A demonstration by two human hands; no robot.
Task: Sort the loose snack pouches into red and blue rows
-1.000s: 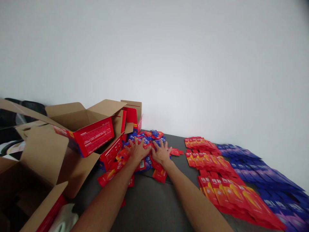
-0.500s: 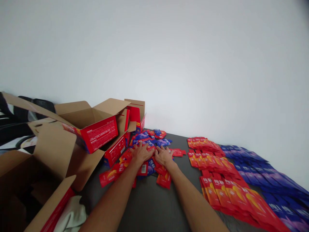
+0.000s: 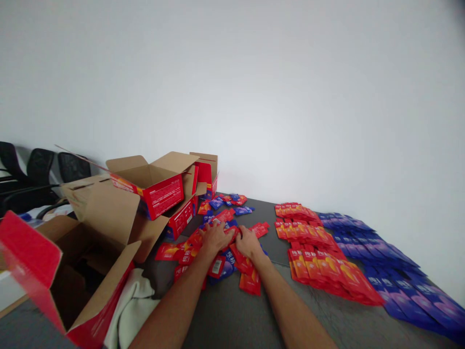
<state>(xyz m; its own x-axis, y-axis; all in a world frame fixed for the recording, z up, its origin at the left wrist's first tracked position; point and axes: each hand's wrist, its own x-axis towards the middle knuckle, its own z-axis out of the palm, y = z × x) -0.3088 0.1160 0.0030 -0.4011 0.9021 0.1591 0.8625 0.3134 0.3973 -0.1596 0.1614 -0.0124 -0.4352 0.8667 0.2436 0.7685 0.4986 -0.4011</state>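
Altogether, three rows of red packets [image 3: 308,235] and three rows of blue packets [image 3: 366,245] lie overlapped on the right of the dark desk [image 3: 232,320], and at least four open boxes [image 3: 165,196] crowd its left. Between them spreads a mixed heap of loose packets [image 3: 228,264], too tangled to count. Both arms reach forward and converge there; the left hand [image 3: 215,238] and right hand [image 3: 249,243] rest palms down, side by side, fingers bent among the packets, though whether they grip any I cannot tell. The loose packets are flat and glossy, red or blue, with white lettering; one shows a barcode. One pale cloth [image 3: 132,300] lies beside the nearest box.
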